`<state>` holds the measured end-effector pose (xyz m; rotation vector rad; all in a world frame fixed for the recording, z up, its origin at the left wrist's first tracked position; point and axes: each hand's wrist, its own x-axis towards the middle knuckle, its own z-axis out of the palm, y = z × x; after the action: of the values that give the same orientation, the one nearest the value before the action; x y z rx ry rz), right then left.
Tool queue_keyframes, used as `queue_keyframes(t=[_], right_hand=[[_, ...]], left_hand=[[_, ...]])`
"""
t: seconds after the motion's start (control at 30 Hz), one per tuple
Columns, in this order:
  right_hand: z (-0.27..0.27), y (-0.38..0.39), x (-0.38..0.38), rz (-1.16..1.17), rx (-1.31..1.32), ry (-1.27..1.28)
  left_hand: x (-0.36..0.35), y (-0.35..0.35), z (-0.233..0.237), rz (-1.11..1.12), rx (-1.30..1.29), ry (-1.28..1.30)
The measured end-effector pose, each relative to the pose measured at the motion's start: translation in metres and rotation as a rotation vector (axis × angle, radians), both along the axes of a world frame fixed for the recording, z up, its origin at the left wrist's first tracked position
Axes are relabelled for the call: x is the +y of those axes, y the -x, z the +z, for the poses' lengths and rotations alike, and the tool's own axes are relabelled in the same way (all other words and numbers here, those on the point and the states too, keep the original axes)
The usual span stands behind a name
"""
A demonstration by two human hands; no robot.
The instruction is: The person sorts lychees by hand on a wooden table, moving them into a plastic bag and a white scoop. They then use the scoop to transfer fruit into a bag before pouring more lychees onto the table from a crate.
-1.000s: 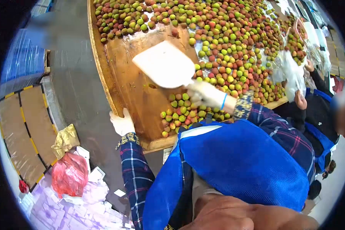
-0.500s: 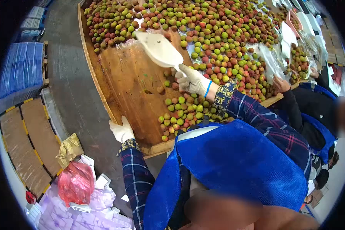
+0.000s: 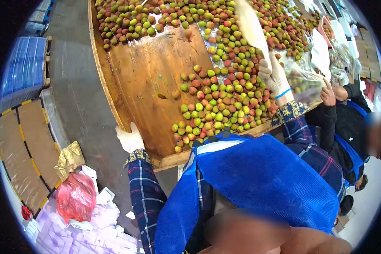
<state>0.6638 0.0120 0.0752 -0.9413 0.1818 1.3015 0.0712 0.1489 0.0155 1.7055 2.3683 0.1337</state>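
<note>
My right hand (image 3: pixel 273 77), in a light glove with a blue band at the wrist, is closed round the handle of a white scoop (image 3: pixel 251 27). The scoop lies over the lychees (image 3: pixel 228 91) spread across the wooden table (image 3: pixel 148 93). At the table's left front corner my left hand (image 3: pixel 131 137), also gloved, rests on the wooden rim, its thumb apart from the other fingers, with nothing held.
A co-worker at the right holds a clear plastic bag (image 3: pixel 302 78) with lychees in it. Blue-wrapped stacks (image 3: pixel 26 67) stand far left. A red plastic bag (image 3: pixel 76 197) and a gold bag (image 3: pixel 70 161) lie at lower left.
My right hand has moved right and up with the scoop. More lychees now lie along the table's front middle. The co-worker's bag has opened out and holds lychees. My left hand stays at the rim.
</note>
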Motion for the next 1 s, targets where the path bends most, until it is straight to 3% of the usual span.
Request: queue_keyframes(t=[0.1, 0.2, 0.23, 0.37, 0.47, 0.67, 0.77, 0.87, 0.93, 1.0], right_hand=[[0.077, 0.028, 0.038, 0.642, -0.838, 0.382], [0.107, 0.026, 0.076, 1.119, -0.98, 0.469], [0.087, 0.011, 0.086, 1.222, -0.916, 0.404], [0.068, 0.027, 0.1, 1.165, -0.569, 0.416], [0.054, 0.056, 0.104, 1.033, -0.598, 0.517], [0.017, 0.067, 0.108, 0.887, -0.376, 0.414], [0.01, 0.07, 0.111, 0.619, -0.212, 0.374], [0.008, 0.042, 0.084, 0.392, -0.104, 0.123], [0.025, 0.03, 0.076, 0.417, -0.1, 0.161], [0.053, 0.027, 0.073, 0.691, -0.468, 0.381]], left_hand=[[0.0, 0.002, -0.002, 0.001, 0.009, -0.007], [0.0, 0.0, 0.0, 0.003, -0.007, -0.015], [0.0, 0.002, -0.002, 0.004, -0.012, -0.017], [0.002, 0.007, -0.009, 0.003, -0.022, -0.028], [0.002, 0.004, -0.001, 0.007, -0.036, -0.017], [0.0, 0.003, -0.002, -0.003, -0.019, -0.041], [0.001, 0.005, -0.006, -0.017, -0.008, -0.054], [0.0, 0.004, -0.005, -0.013, 0.005, -0.05], [0.001, 0.002, -0.004, 0.0, 0.002, -0.037], [0.001, 0.004, -0.006, 0.0, 0.015, -0.032]])
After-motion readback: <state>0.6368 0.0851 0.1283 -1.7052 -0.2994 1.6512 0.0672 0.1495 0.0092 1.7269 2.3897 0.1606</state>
